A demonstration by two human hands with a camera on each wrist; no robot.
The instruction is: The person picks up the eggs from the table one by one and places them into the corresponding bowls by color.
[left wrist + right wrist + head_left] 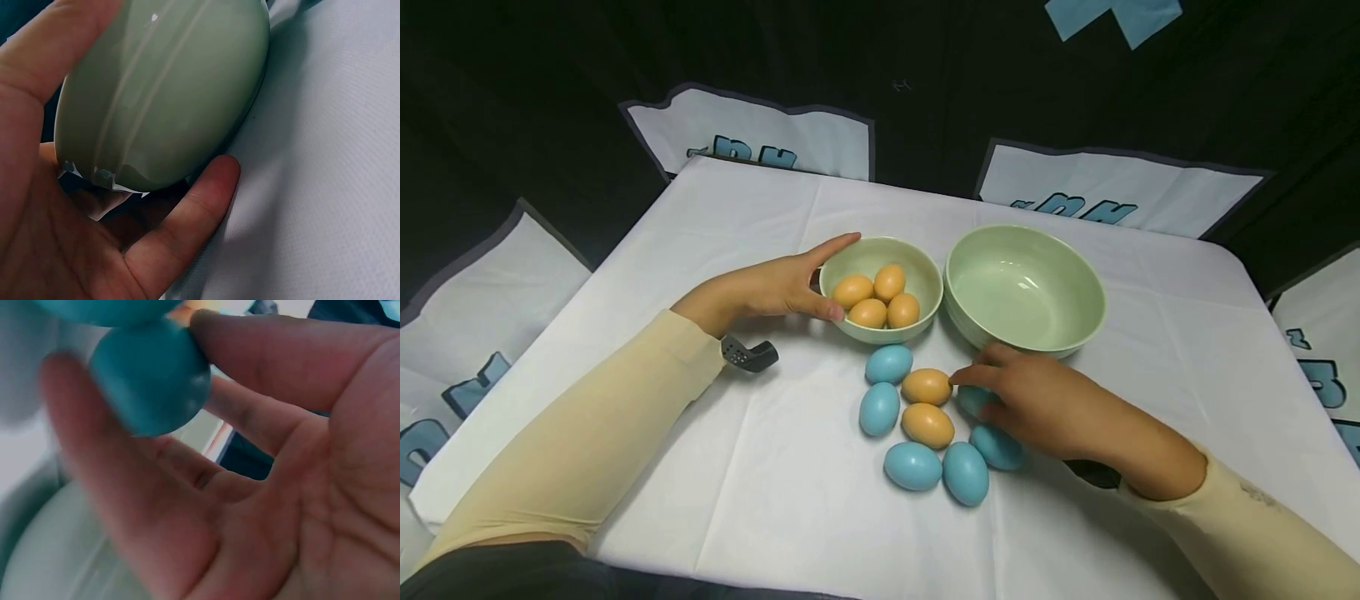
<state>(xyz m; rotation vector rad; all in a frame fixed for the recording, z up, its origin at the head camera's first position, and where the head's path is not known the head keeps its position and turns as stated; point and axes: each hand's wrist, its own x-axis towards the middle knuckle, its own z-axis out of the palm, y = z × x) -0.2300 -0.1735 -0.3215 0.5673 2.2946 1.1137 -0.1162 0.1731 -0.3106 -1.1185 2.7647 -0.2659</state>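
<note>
My left hand [786, 287] holds the side of a small pale green bowl [883, 336], thumb near the front rim and a finger along the back rim. Inside lie several yellow-orange eggs [853, 292]. In the left wrist view, the bowl's outer wall [181, 94] stands between spread thumb and fingers. My right hand [1048, 400] is over the egg cluster, thumb and fingers around a blue egg [153, 378], which the hand partly covers in the head view. Beside its fingertips lies a yellow-orange egg [927, 387], with another [928, 425] just nearer.
Several more blue eggs [913, 466] lie around the two yellow-orange ones on the white tablecloth [790, 467]. A larger pale green bowl [1022, 292], with nothing inside, stands right of the small one, behind my right hand. Dark cloth [925, 100] hangs beyond the table.
</note>
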